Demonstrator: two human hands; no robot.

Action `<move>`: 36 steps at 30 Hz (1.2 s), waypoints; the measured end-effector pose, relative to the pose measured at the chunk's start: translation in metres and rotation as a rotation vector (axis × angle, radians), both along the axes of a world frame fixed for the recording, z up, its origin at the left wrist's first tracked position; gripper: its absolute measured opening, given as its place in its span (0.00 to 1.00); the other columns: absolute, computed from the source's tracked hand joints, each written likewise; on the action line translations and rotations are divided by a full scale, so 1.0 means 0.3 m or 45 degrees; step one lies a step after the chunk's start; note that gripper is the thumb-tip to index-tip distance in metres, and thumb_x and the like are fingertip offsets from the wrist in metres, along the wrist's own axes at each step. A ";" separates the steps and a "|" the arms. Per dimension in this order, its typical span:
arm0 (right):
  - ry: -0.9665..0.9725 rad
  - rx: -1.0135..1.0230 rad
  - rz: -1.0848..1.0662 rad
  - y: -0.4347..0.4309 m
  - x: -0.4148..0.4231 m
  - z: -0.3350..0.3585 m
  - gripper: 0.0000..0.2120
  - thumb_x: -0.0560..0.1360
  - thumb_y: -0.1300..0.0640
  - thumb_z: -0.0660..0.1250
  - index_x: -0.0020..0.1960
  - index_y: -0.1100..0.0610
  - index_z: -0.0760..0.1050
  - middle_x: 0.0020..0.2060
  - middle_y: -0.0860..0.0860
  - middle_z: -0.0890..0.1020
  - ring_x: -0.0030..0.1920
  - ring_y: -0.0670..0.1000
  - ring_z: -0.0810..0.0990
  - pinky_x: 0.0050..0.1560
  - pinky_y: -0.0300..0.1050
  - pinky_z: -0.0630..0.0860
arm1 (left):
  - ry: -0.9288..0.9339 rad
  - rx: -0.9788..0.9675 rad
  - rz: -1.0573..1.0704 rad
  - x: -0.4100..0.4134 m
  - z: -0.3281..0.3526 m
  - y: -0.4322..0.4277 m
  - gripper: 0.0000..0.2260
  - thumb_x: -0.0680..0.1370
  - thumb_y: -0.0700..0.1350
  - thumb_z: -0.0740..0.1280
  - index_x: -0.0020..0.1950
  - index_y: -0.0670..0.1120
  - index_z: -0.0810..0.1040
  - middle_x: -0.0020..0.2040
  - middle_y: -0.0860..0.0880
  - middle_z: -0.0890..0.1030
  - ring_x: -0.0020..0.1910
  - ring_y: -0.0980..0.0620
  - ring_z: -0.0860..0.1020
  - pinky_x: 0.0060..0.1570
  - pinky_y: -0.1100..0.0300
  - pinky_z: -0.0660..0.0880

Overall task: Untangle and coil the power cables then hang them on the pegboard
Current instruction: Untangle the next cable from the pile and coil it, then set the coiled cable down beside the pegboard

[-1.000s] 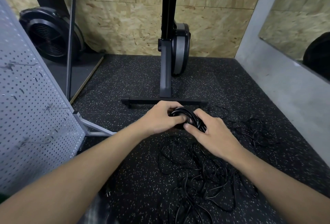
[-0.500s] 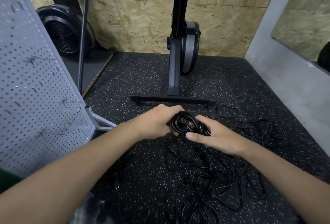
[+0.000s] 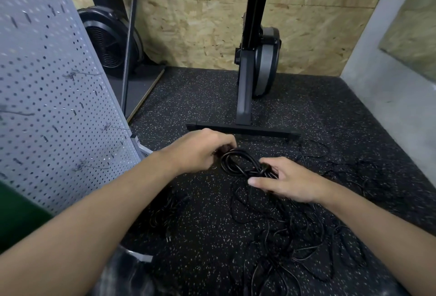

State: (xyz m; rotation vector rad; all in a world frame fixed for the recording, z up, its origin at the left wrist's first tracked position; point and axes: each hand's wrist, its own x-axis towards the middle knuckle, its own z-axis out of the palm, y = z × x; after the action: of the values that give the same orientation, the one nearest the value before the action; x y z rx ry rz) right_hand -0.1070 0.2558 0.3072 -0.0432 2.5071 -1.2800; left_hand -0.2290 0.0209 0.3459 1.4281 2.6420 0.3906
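Note:
A coiled black power cable (image 3: 238, 162) hangs between my two hands above the speckled floor. My left hand (image 3: 200, 151) grips the coil's left end with curled fingers. My right hand (image 3: 283, 181) pinches the coil's right end, where the loops bunch together. Below and to the right, a tangle of thin black cables (image 3: 295, 232) lies spread on the floor. The grey pegboard (image 3: 47, 107) stands tilted at the left, with several metal hooks (image 3: 77, 74) sticking out of it.
A black exercise machine (image 3: 257, 64) with a T-shaped foot (image 3: 243, 130) stands just beyond my hands. A round black fan (image 3: 111, 41) sits behind the pegboard. The pegboard's metal leg (image 3: 141, 147) reaches onto the floor. A grey wall (image 3: 389, 107) borders the right.
The view has swung left, bringing the pegboard closer. My hands have drawn apart, stretching the coil into a longer loop; the right hand now pinches its right end.

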 end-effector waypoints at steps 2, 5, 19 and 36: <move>-0.036 0.018 0.012 0.000 -0.008 0.007 0.30 0.76 0.36 0.72 0.71 0.52 0.73 0.41 0.49 0.86 0.33 0.37 0.78 0.63 0.44 0.78 | 0.052 -0.042 0.005 0.002 -0.002 -0.007 0.27 0.74 0.31 0.66 0.64 0.59 0.76 0.59 0.58 0.82 0.57 0.55 0.80 0.54 0.53 0.79; -0.047 0.071 0.056 0.006 -0.001 0.013 0.19 0.76 0.39 0.73 0.64 0.45 0.78 0.46 0.43 0.87 0.42 0.39 0.82 0.50 0.36 0.78 | 0.086 -0.037 -0.061 0.033 -0.014 -0.011 0.27 0.77 0.38 0.71 0.71 0.60 0.72 0.63 0.59 0.81 0.61 0.56 0.79 0.57 0.56 0.77; -0.024 0.058 0.023 -0.072 -0.103 -0.006 0.28 0.68 0.46 0.83 0.65 0.44 0.77 0.61 0.42 0.84 0.64 0.46 0.81 0.73 0.56 0.71 | -0.032 0.199 -0.156 0.009 -0.049 -0.073 0.30 0.72 0.45 0.80 0.73 0.53 0.78 0.60 0.55 0.82 0.58 0.59 0.80 0.60 0.56 0.78; -0.146 0.726 0.333 -0.249 -0.283 -0.262 0.47 0.79 0.43 0.72 0.85 0.46 0.43 0.84 0.53 0.53 0.84 0.57 0.51 0.81 0.59 0.57 | -0.271 0.135 0.972 -0.119 -0.414 -0.530 0.19 0.68 0.52 0.83 0.57 0.47 0.89 0.40 0.51 0.86 0.36 0.59 0.82 0.40 0.64 0.80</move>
State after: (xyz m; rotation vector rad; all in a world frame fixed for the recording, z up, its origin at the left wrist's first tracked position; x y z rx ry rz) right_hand -0.1918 0.1810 0.2287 -0.1530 2.5635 -0.4312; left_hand -0.2648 -0.1380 0.2217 0.2996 2.9028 0.7017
